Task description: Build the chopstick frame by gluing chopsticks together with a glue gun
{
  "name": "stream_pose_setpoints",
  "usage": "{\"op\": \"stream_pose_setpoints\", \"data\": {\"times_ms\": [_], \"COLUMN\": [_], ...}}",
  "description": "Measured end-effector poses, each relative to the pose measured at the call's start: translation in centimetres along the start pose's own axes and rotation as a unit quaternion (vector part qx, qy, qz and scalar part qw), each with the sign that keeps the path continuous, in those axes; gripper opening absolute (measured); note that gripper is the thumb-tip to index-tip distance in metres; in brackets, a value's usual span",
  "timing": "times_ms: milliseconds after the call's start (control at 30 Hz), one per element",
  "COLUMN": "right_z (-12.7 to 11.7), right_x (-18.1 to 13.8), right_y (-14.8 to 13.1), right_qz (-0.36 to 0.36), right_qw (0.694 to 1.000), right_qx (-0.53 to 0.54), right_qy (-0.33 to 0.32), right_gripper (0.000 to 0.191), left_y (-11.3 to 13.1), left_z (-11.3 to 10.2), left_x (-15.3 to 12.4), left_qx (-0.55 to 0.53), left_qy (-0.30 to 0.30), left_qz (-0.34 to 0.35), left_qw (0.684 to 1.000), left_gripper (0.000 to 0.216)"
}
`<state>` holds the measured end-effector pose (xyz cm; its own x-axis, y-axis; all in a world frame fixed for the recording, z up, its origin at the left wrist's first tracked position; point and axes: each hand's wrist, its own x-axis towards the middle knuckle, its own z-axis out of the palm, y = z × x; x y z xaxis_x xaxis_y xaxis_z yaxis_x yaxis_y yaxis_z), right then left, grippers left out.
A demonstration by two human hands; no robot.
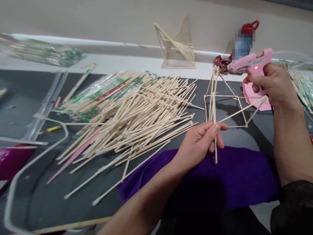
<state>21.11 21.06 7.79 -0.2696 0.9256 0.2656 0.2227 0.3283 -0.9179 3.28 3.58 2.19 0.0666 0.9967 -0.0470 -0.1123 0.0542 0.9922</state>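
My left hand point(199, 143) pinches a thin wooden stick point(214, 109) between thumb and fingers, its near end poking out below them. In my right hand point(275, 81) is a pink glue gun point(255, 62) with a red light glowing on its side. The gun's nozzle points left, close to the top of a frame of glued sticks point(237, 107) standing on the table. Where the held stick and the frame overlap, I cannot tell whether they touch. Purple cloth point(246, 169) lies beneath my left hand.
Left of my hands spreads a large pile of loose sticks point(146, 111), with plastic-wrapped sticks point(110, 86) behind it. A finished-looking stick model point(178, 49) stands on the white ledge point(137, 60). Beside it is a bottle with a red cap point(249, 27). A white cable point(14, 189) curves at left.
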Motion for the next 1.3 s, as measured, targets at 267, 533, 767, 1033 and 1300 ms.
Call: {"op": "stream_pose_setpoints", "data": {"times_ms": [267,533,767,1033,1300], "right_z": [0.0,0.2,0.2,0.4,-0.7], "right_x": [-0.1,-0.3,-0.2,0.0,-0.2], "right_y": [-0.4,-0.3,-0.4,-0.3,-0.3], "right_qz": [0.030,0.016,0.015,0.017,0.021], "right_qw": [0.999,1.000,1.000,0.999,0.996], "right_qx": [-0.041,-0.015,-0.021,-0.029,-0.081], "right_qy": [0.000,0.008,0.007,0.006,0.036], "right_gripper": [0.011,0.011,0.014,0.014,0.009], "left_y": [0.0,0.2,0.1,0.2,0.4], "left_z": [0.0,0.2,0.1,0.2,0.2], "left_x": [-0.1,-0.1,-0.1,-0.2,0.0], "left_qx": [0.008,0.011,0.010,0.009,0.014], "left_qy": [-0.001,-0.001,-0.004,0.000,0.002], "left_qz": [0.003,0.003,0.000,-0.005,-0.014], "left_qw": [1.000,1.000,1.000,1.000,1.000], "left_gripper": [0.029,0.029,0.030,0.029,0.030]}}
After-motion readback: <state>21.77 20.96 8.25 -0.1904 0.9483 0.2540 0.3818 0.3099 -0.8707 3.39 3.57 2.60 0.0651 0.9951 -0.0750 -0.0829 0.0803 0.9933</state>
